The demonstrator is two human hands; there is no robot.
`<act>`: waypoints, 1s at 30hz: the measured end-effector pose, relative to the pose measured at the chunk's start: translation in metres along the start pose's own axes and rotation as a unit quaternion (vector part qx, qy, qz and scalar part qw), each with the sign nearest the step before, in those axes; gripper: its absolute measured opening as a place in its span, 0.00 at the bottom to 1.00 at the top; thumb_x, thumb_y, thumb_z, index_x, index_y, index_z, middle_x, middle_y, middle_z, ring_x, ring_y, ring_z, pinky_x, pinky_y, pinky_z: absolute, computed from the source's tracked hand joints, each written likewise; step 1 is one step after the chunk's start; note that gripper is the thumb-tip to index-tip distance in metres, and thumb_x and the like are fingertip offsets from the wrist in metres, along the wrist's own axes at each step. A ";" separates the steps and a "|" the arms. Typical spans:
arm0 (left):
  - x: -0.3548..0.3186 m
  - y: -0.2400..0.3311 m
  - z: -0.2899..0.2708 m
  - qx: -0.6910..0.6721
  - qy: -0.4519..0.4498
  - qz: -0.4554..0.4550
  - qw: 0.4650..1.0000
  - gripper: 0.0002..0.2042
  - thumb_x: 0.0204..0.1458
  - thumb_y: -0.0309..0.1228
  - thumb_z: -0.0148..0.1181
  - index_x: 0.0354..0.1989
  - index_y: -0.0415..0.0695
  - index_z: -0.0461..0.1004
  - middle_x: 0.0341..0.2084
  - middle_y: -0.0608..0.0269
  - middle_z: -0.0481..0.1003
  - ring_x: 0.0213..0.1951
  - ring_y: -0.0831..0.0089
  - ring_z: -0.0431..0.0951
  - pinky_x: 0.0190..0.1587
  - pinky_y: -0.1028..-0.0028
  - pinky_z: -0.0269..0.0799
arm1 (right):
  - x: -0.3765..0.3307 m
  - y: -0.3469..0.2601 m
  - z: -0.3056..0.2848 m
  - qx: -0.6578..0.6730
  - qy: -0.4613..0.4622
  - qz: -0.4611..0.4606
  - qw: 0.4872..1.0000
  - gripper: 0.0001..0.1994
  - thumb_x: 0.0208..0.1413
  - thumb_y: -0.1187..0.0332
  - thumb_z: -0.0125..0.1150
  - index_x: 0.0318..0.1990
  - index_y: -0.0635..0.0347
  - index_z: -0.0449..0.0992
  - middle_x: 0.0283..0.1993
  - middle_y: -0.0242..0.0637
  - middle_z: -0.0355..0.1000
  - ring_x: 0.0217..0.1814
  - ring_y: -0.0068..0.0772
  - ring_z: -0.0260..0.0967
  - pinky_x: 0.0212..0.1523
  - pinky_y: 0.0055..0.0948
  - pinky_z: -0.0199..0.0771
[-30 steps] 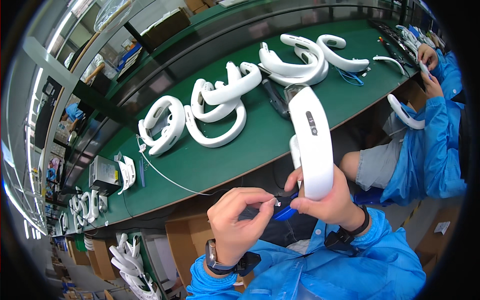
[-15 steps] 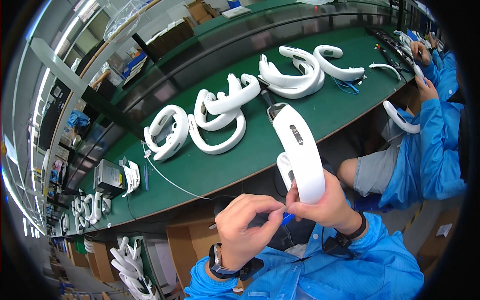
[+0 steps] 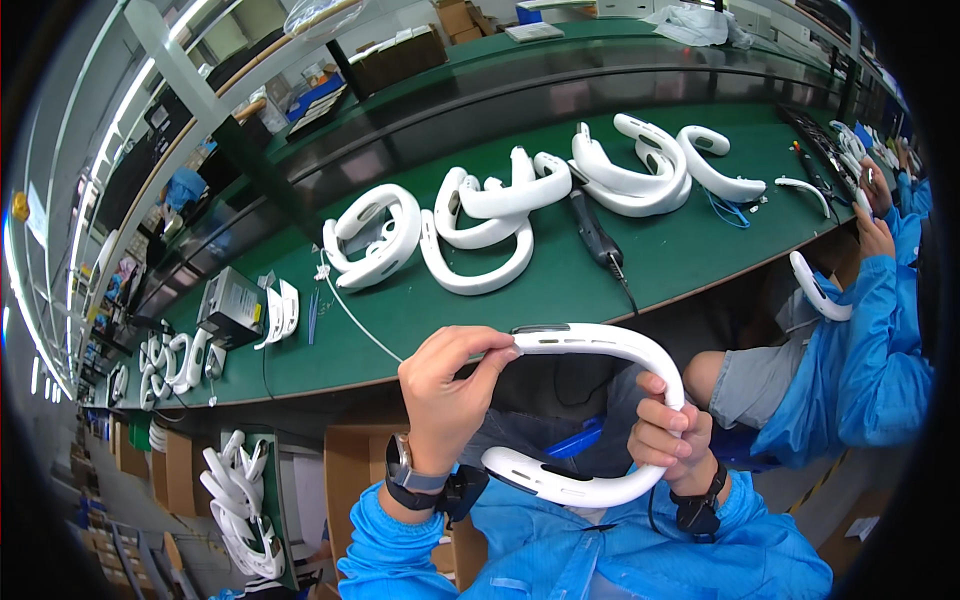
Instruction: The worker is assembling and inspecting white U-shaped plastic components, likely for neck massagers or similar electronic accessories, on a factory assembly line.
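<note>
A white U-shaped neck fan (image 3: pixel 668 370) with slotted vents and dark panels near its ends is held over my lap, its opening toward the left. Wrapped round its curved right side is my right hand (image 3: pixel 672 440), closed on the band. My left hand (image 3: pixel 445 385) pinches at the tip of the upper arm, thumb and forefinger together beside the dark panel. Whether a small piece also sits between those fingertips cannot be made out. The lower arm of the fan hangs free above my blue sleeves.
Several white neck fans (image 3: pixel 485 280) lie along the green bench (image 3: pixel 560 290). Among them is a black corded handheld tool (image 3: pixel 597 238). A grey box (image 3: pixel 232 308) stands left; a cardboard box (image 3: pixel 350 470) is below. At right sits a co-worker in blue (image 3: pixel 850 370).
The neck fan has turned from nearly upright to lying sideways, opening left. My right hand moved to its curve, and my left hand rose to the upper tip. The view shifted slightly.
</note>
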State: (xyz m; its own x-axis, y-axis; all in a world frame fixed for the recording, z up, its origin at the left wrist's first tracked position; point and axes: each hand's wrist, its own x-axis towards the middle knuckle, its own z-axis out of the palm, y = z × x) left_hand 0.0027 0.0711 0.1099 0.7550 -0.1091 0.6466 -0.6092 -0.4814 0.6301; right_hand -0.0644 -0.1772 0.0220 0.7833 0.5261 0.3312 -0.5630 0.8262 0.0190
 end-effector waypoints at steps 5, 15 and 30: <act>-0.012 -0.031 0.004 0.005 -0.031 -0.030 0.999 0.05 0.40 0.15 0.64 0.26 0.36 0.78 0.25 0.59 0.78 0.29 0.69 0.78 0.34 0.74 0.74 | -0.005 -0.002 -0.005 0.091 0.021 -0.005 0.996 0.19 0.58 0.69 0.61 0.53 0.55 0.60 0.33 0.30 0.70 0.24 0.22 0.69 0.28 0.27 0.73; -0.033 -0.047 0.031 0.068 -0.089 0.016 0.994 0.06 0.39 0.20 0.66 0.25 0.40 0.75 0.41 0.56 0.75 0.38 0.59 0.76 0.42 0.67 0.72 | -0.002 0.004 -0.004 0.120 0.043 -0.014 0.992 0.18 0.58 0.68 0.61 0.52 0.54 0.62 0.33 0.29 0.70 0.24 0.20 0.69 0.27 0.25 0.72; -0.022 -0.056 0.051 -0.011 -0.102 0.004 0.995 0.22 0.40 0.21 0.67 0.48 0.39 0.74 0.42 0.53 0.77 0.41 0.58 0.80 0.43 0.69 0.76 | -0.001 0.013 0.001 0.107 0.011 -0.027 0.994 0.17 0.58 0.69 0.61 0.52 0.54 0.63 0.35 0.31 0.71 0.23 0.22 0.70 0.29 0.27 0.75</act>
State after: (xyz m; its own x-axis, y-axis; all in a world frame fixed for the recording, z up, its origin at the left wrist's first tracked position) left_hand 0.0329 0.0565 0.0387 0.7819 -0.2879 0.5529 -0.6192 -0.4613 0.6355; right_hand -0.0730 -0.1672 0.0223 0.8181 0.4884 0.3037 -0.5615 0.7925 0.2381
